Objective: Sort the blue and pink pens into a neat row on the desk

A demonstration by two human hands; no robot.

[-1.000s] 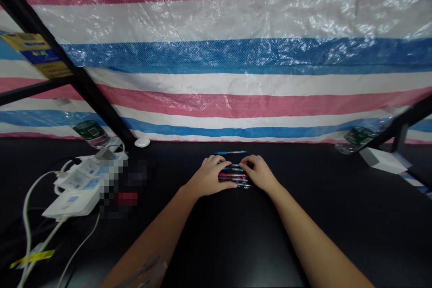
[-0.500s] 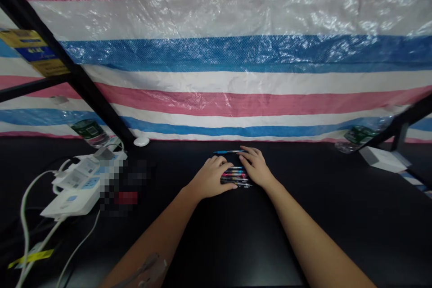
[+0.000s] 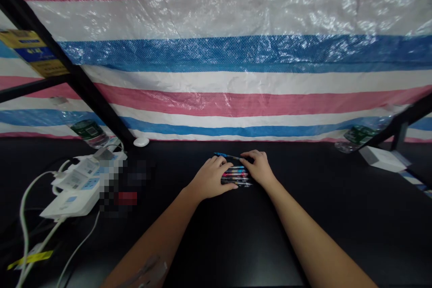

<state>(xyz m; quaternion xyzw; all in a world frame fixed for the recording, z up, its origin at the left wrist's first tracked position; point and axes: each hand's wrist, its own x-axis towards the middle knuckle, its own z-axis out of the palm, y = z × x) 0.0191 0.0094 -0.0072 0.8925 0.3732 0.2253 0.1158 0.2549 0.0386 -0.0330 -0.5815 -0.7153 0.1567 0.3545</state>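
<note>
Several pens (image 3: 236, 174) lie side by side in a tight row on the black table, some with red and blue parts, others dark or clear. Around their left ends curls my left hand (image 3: 211, 177), thumb at the near side and fingers at the far side. Just beyond the row a blue pen (image 3: 223, 155) lies slightly slanted, its left end farther away. My right hand (image 3: 259, 167) pinches the right end of that pen between thumb and fingers. The right hand's lower edge is close to the row's right ends; whether it touches them is unclear.
A white power strip (image 3: 72, 202) with plugs and cables takes up the left side. Near it stand a plastic bottle (image 3: 89, 130) and a white oval object (image 3: 141, 142). At the right are another bottle (image 3: 359, 135) and a white box (image 3: 384, 159). Striped sheeting (image 3: 236, 103) hangs behind.
My right fingers have drawn together on the blue pen's right end. That pen has tilted, its right end coming nearer the row. My left hand and the row have barely moved.
</note>
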